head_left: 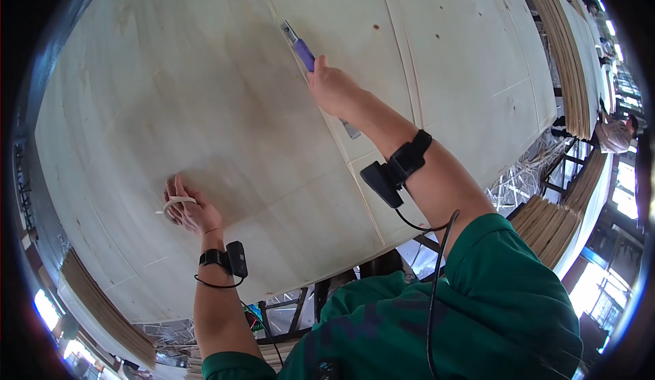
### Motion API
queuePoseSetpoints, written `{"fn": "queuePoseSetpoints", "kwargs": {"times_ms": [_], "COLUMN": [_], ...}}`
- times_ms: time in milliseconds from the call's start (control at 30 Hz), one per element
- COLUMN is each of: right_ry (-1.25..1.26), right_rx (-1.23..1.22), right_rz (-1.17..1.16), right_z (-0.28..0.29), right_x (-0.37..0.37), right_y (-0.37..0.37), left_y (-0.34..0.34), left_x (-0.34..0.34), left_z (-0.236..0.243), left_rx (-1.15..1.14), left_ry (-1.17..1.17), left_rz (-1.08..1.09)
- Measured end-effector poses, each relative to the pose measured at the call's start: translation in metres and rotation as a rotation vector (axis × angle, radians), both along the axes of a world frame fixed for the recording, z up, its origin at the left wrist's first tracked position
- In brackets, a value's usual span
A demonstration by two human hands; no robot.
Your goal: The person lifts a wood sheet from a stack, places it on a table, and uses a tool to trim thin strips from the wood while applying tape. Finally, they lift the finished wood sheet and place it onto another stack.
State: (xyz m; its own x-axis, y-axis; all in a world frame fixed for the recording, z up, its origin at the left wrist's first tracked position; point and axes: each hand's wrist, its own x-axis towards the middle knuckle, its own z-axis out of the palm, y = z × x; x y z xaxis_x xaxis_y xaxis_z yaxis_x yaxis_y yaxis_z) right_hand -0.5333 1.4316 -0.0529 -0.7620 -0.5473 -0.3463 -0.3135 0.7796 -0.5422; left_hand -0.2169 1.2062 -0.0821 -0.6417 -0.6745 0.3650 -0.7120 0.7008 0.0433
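Observation:
A large pale wooden sheet [252, 121] with seams and small knots lies below me. My right hand [329, 85] is closed around a purple-handled knife-like tool [303, 51], its metal end lying along a seam toward the top. A flat metal piece [351, 129] shows beside that wrist, mostly hidden. Lower left, my left hand [192, 206] is closed on a pale ring [170, 202], apparently tape, resting close over the sheet. Black strapped devices with cables are on both forearms.
Stacked thin wooden sheets [566, 59] stand at the right, more [95, 305] at lower left. A black metal frame [559, 175] and shredded scraps [518, 175] show beside the sheet's right edge. Another person [614, 134] stands at the far right.

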Motion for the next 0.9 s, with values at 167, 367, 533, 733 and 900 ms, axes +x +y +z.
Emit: {"fn": "queuePoseSetpoints", "kwargs": {"times_ms": [167, 367, 533, 733, 900], "right_ry": [0.01, 0.006, -0.002, -0.029, -0.107], "right_rx": [-0.02, -0.073, -0.068, -0.037, -0.009], "right_rz": [0.041, 0.032, 0.021, 0.061, 0.039], "right_z": [0.002, -0.007, -0.004, -0.001, 0.014], "right_x": [0.031, 0.062, 0.075, 0.116, 0.15], "right_y": [0.031, 0.055, 0.074, 0.113, 0.137], "left_y": [0.001, -0.004, 0.003, 0.003, 0.004], "left_x": [0.006, 0.01, 0.003, 0.005, 0.008], "left_z": [-0.004, -0.003, 0.001, -0.002, -0.002], "left_rx": [0.0, 0.004, 0.096, 0.077, 0.104], "left_ry": [0.013, 0.011, -0.005, 0.013, 0.027], "left_rz": [-0.009, -0.035, -0.009, -0.043, -0.022]}}
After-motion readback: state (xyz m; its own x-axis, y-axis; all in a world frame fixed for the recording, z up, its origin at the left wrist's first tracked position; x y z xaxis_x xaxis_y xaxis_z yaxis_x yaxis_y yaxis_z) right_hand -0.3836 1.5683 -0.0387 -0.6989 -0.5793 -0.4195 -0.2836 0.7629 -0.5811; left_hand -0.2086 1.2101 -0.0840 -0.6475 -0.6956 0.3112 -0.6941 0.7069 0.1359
